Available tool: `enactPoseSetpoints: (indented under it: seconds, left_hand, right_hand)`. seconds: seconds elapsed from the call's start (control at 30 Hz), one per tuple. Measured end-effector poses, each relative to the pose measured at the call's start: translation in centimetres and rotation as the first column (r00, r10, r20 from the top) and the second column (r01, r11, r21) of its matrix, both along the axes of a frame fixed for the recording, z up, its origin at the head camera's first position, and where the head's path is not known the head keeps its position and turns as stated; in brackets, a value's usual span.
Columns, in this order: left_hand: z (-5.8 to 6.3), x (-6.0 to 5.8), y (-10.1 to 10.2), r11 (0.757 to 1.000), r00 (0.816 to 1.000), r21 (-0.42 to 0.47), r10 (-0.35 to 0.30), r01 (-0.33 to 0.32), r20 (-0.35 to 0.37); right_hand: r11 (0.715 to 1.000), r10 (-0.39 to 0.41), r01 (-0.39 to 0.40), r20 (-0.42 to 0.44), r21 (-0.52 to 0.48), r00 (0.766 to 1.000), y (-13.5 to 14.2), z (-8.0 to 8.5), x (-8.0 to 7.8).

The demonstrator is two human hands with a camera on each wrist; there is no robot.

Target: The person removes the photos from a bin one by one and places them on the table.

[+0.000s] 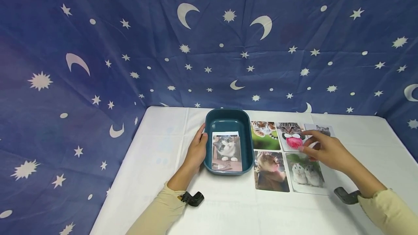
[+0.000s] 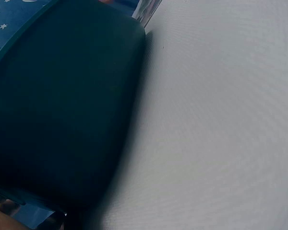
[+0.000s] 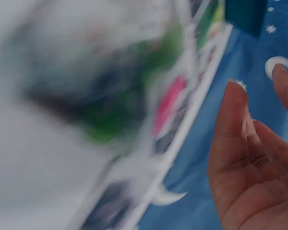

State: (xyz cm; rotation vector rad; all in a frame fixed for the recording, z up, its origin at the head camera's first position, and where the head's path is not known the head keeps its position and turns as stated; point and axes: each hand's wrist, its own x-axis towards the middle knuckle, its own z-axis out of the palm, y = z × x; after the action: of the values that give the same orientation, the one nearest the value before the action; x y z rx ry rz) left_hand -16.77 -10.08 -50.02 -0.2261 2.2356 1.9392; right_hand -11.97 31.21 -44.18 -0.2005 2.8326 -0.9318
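My left hand [image 1: 196, 151] grips the left side of a dark teal plastic tub [image 1: 229, 114], thumb at the rim. Inside the tub, a cat photo card [image 1: 226, 153] overlaps another white-edged card. My right hand [image 1: 321, 149] hovers above photo cards to the right, thumb and fingers apart, nothing between them. Nearest its fingertips is a card of a tabby cat with a pink patch [image 1: 289, 133]. Below it lies a card of two hamsters [image 1: 307, 177], its top partly hidden by the hand. The right wrist view shows the hand's bent, separated fingers [image 3: 230, 129].
A tiger cub card [image 1: 264, 137] and a brown animal card [image 1: 271, 173] lie just right of the tub. A grey cat card [image 1: 323, 130] sits at the back right. White cloth [image 1: 228, 209] covers the table; a blue star-and-moon curtain [image 1: 209, 46] stands behind.
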Motion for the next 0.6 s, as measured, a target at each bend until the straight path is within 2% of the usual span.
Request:
enactPoseSetpoints:
  seconds: [0.1,0.2,0.3,0.47,0.6]
  left_hand:
    - [0.1,0.0,-0.1,1.0,1.0,-0.006,0.001,-0.001,0.005]
    - [0.1,-0.1,0.0,1.0,1.0,-0.006,-0.002,0.002,0.003]
    - [0.2,-0.1,-0.1,1.0,1.0,-0.003,-0.003,0.003,-0.002]
    - [0.2,-0.1,-0.1,1.0,1.0,-0.002,-0.001,0.001,-0.003]
    - [0.1,0.0,-0.1,1.0,1.0,-0.001,-0.005,0.005,-0.001]
  right_hand:
    - [0.996,0.085,-0.086,-0.036,-0.021,0.996,-2.2,1.4,-1.6]
    - [0.986,0.166,-0.169,-0.097,-0.016,0.981,-4.7,2.6,-3.3]
    - [0.976,0.213,-0.218,-0.126,-0.02,0.969,-7.5,3.4,-4.9]
    - [0.954,0.288,-0.293,-0.082,-0.06,0.954,-11.9,4.2,-7.3]
    - [0.927,0.366,-0.367,-0.028,-0.081,0.93,-14.8,4.4,-8.7]
